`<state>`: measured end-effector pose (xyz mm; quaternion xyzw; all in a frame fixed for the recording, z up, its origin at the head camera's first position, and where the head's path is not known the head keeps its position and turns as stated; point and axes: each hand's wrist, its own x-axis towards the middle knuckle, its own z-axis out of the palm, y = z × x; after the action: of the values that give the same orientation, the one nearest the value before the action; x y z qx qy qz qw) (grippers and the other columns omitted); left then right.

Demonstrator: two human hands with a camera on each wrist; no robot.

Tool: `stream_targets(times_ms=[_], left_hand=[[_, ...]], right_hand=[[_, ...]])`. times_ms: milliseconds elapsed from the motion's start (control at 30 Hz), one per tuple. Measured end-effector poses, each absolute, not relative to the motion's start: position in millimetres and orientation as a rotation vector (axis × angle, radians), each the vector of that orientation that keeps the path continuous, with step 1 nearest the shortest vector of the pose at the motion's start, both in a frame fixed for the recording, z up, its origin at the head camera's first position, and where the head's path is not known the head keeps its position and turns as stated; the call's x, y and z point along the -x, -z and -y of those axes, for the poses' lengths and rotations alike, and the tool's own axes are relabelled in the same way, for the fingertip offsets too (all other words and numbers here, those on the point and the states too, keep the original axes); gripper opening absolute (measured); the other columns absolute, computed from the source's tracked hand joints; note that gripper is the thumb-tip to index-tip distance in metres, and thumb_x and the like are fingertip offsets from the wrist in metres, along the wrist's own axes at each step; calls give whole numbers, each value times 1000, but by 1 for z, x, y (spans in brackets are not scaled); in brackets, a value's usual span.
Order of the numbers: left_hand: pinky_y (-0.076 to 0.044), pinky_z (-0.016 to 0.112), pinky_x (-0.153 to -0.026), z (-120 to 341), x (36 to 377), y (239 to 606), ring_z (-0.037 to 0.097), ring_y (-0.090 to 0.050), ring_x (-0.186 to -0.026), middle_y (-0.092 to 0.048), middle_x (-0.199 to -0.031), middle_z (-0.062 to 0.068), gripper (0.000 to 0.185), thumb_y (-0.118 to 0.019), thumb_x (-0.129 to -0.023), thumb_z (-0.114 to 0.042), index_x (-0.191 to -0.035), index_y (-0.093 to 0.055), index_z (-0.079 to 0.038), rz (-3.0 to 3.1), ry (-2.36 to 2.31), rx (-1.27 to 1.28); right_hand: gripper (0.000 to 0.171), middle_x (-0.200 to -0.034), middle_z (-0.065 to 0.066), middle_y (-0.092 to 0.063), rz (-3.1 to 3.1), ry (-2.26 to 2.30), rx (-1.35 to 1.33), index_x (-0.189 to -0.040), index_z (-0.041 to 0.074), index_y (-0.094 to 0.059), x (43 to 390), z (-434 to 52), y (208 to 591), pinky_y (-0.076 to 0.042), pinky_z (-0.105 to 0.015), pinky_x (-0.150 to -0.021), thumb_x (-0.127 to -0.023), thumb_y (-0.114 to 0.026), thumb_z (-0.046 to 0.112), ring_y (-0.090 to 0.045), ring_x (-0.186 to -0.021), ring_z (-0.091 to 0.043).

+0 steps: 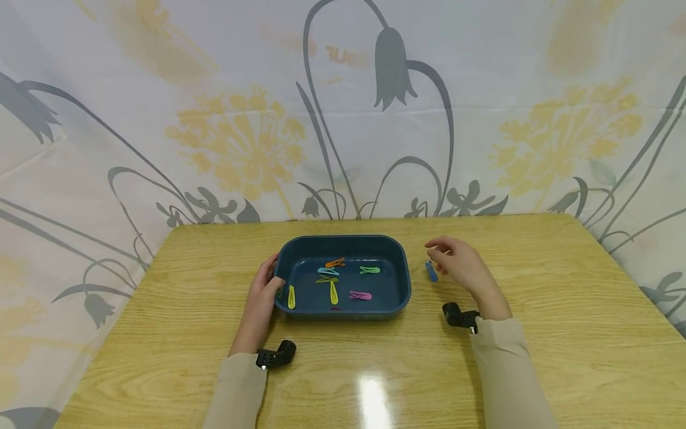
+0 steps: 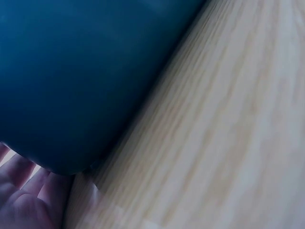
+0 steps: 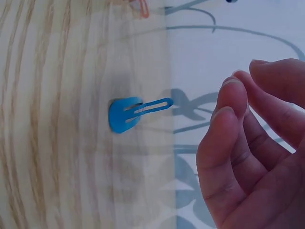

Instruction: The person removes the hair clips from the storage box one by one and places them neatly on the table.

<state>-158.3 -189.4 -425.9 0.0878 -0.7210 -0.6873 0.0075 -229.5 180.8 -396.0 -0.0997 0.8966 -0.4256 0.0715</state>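
A dark blue plastic basin (image 1: 343,312) stands on the table. My left hand (image 1: 265,292) grips its left side, thumb over the rim and fingers along the outer wall; the left wrist view shows those fingers (image 2: 28,186) against the basin's outside. To the right of the basin is a blue snap hair clip (image 1: 432,271). Just above it hovers my right hand (image 1: 455,262). In the right wrist view the fingers (image 3: 217,143) are loosely bent, hold nothing and are apart from the blue clip (image 3: 125,115). Inside the basin lie several hair clips, among them a pink one (image 1: 360,295).
Other clips in the basin include an orange one (image 1: 335,262), a green one (image 1: 370,270), a light blue one (image 1: 328,271) and a yellow one (image 1: 334,293). A wooden table (image 1: 343,369) bears everything. Flower-patterned cloth (image 1: 343,119) hangs behind its far edge.
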Motion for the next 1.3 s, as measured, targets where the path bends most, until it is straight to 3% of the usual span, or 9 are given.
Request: stream_targets(times_ms=[533,667,1100,1300], left_hand=[[-25,36,-104,191,161,431,14,-34,-127,-37,-142,-4,56,-41,-86,-9,-140,-35,-24,2261,2128,-289],[-24,37,-105,191,161,431,14,-33,-128,-35,-143,-4,55,-41,-87,-10,-140,-34,-24,2267,2125,-282],[-25,36,-105,190,160,430,14,-34,-127,-36,-143,-3,55,-41,-88,-9,-141,-34,-23,2270,2120,-295],[-25,36,-106,189,159,428,13,-34,-128,-37,-142,-4,55,-41,-88,-10,-140,-35,-24,2266,2114,-292]], right_hand=[[33,-98,-15,-62,-2698,1327,392,-119,11,-56,224,-160,383,-46,-37,-71,-93,-49,31,-58,-76,-27],[33,-104,-14,-62,-2699,1340,427,-119,11,-57,223,-153,380,-48,-38,-71,-93,-49,30,-59,-82,-30],[32,-109,-6,-63,-2711,1320,535,-117,12,-59,217,-132,375,-50,-36,-77,-92,-52,31,-62,-85,-19],[30,-105,-4,-63,-2716,1296,581,-115,13,-61,215,-123,374,-50,-34,-73,-92,-53,29,-62,-81,-17]])
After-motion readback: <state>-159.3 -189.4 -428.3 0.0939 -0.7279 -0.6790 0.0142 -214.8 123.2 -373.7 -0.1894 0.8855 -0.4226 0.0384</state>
